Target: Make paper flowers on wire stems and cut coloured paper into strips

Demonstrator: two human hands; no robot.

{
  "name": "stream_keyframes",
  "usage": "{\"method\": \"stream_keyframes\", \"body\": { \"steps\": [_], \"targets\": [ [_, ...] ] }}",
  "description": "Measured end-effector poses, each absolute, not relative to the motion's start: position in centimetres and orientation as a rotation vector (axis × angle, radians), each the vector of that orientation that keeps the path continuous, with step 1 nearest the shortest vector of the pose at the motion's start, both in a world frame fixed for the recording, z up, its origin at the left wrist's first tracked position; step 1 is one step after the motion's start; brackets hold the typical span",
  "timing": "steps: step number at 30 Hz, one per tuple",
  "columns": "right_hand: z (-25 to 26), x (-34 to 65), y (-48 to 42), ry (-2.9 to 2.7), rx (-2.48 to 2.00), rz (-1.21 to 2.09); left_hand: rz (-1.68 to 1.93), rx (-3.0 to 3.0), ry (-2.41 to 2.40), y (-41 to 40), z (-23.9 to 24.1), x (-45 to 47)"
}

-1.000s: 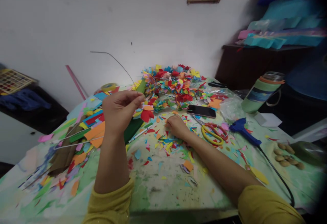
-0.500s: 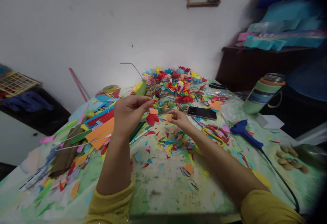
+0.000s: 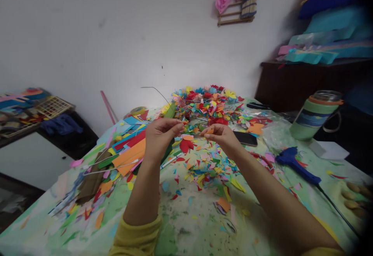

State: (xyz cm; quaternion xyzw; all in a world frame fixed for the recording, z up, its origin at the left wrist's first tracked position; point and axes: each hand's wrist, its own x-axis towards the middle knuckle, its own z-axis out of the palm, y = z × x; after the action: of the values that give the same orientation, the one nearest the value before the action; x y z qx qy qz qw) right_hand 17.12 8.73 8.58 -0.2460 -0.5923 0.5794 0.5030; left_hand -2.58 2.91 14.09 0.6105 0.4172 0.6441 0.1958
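Above the middle of the table, my left hand (image 3: 159, 141) is pinched, thumb against forefinger. What sits between its fingertips is too small to make out. Facing it a short way to the right, my right hand (image 3: 223, 136) pinches a small orange paper piece (image 3: 210, 130). A red paper petal shape (image 3: 186, 145) lies just below and between the two hands. Behind them is a big heap of colourful paper flowers (image 3: 204, 102), with a thin dark wire (image 3: 155, 89) sticking up at its left.
Paper strips and sheets (image 3: 131, 155) cover the left side. Many scraps (image 3: 210, 166) are scattered in the middle. To the right are a phone (image 3: 247, 138), partly covered red-handled scissors (image 3: 264, 158), a blue glue gun (image 3: 297, 165) with its cord, and a green bottle (image 3: 314, 118).
My right hand has risen and now holds the orange piece up near my left hand. The view has shifted, so everything sits lower and mostly farther right.
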Motion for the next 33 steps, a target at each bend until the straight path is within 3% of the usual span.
{"method": "stream_keyframes", "body": {
  "steps": [33],
  "targets": [
    [9.9,16.9,6.9,-1.615,-0.735,1.358,1.750,1.681,1.173,3.4,13.6,-1.9]
  ]
}}
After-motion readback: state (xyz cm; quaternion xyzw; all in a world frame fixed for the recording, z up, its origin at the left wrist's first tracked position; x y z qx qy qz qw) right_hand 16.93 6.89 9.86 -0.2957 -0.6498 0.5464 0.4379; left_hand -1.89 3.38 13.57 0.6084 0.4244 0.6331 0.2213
